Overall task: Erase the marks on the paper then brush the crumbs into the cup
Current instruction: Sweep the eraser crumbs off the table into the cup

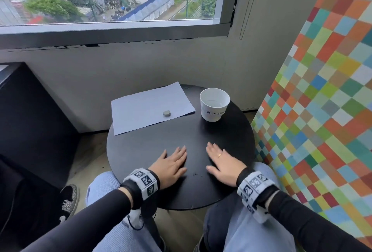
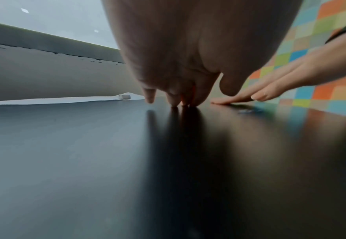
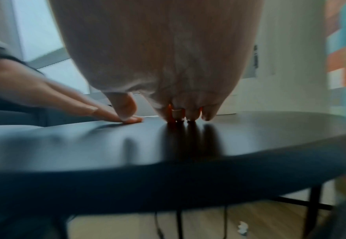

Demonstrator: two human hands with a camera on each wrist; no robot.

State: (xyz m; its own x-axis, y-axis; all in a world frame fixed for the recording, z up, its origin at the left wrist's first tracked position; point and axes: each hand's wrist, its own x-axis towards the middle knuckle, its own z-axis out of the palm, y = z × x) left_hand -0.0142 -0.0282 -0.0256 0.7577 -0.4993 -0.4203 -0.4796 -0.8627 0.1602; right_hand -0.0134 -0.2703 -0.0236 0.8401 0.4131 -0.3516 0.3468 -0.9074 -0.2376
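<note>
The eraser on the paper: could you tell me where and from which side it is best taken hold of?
The eraser is a small, flat, rounded block lying flat near the paper's near edge. It is probably best pinched from above across its two short sides with thumb and forefinger. The right hand, flat on the table, has a clear path forward; the cup stands apart to the right.

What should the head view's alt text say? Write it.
Left hand and right hand rest flat on a round black table. Farther back, an eraser sits on paper, left of a white cup.
</note>
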